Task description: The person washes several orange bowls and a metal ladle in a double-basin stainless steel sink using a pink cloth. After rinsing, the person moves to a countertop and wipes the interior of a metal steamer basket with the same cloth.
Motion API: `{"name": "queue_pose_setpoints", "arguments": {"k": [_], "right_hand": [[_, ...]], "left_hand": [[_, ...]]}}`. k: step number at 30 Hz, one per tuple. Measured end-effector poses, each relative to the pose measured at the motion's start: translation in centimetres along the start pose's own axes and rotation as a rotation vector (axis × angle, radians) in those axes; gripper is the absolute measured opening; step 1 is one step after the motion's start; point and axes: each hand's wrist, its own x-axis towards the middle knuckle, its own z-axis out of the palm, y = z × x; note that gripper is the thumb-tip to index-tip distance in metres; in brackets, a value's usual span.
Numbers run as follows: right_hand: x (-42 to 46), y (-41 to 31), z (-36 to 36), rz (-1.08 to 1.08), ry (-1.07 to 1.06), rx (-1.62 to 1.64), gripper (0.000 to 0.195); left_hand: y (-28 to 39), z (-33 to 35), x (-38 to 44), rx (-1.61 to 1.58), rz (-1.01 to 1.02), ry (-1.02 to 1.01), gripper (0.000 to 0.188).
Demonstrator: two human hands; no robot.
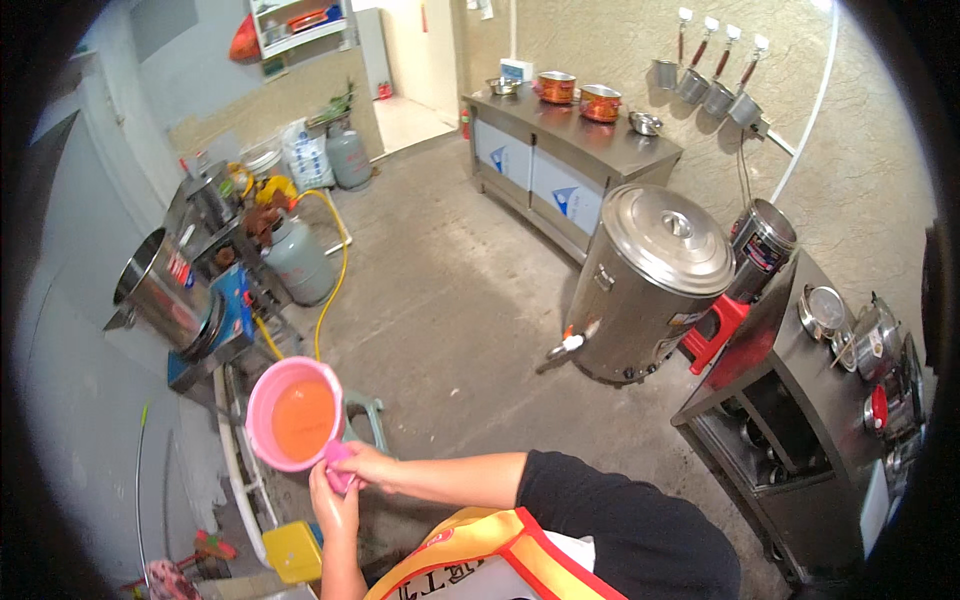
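Observation:
Both hands meet low in the view, left of centre. My right hand (370,465) grips a small pink object (339,459) from the right. My left hand (334,504) closes on its lower end. Whether this object is a cloth or a handle I cannot tell. Just beyond it is a round pink plastic basin (257,420) with orange liquid (304,420) inside. The pink object overlaps the basin's near rim in view. A pale green plastic stool (371,421) is partly hidden behind the basin and my right hand.
A steel pot (169,289) stands on a blue burner stand (238,300) at left. A yellow hose (343,262) crosses the floor near a gas cylinder (301,262). At right are a large lidded steel barrel (637,307) with a tap and a steel counter (780,360).

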Motion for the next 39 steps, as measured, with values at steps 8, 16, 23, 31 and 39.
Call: {"name": "queue_pose_setpoints", "arguments": {"k": [8,16,23,31,39], "right_hand": [[5.1,-7.3,-21.9,-0.461,0.727,-0.080,0.043],[6.6,-17.6,-37.5,-0.410,0.166,0.463,0.025],[10.9,-28.1,-46.6,-0.351,0.287,1.157,0.028],[12.8,-37.9,-63.0,-0.701,0.540,0.739,0.028],[13.6,-51.1,-80.7,-0.638,0.743,-0.033,0.037]], "left_hand": [[7.7,17.7,20.0,-0.151,0.304,-0.249,0.018],[15.8,33.0,36.6,-1.121,-0.320,-1.036,0.016],[23.7,41.9,46.9,-2.012,-0.856,-1.294,0.024],[29.1,54.7,60.2,-1.401,-0.693,-1.221,0.020],[46.3,64.7,71.7,-1.088,-0.494,-1.049,0.021]]}}
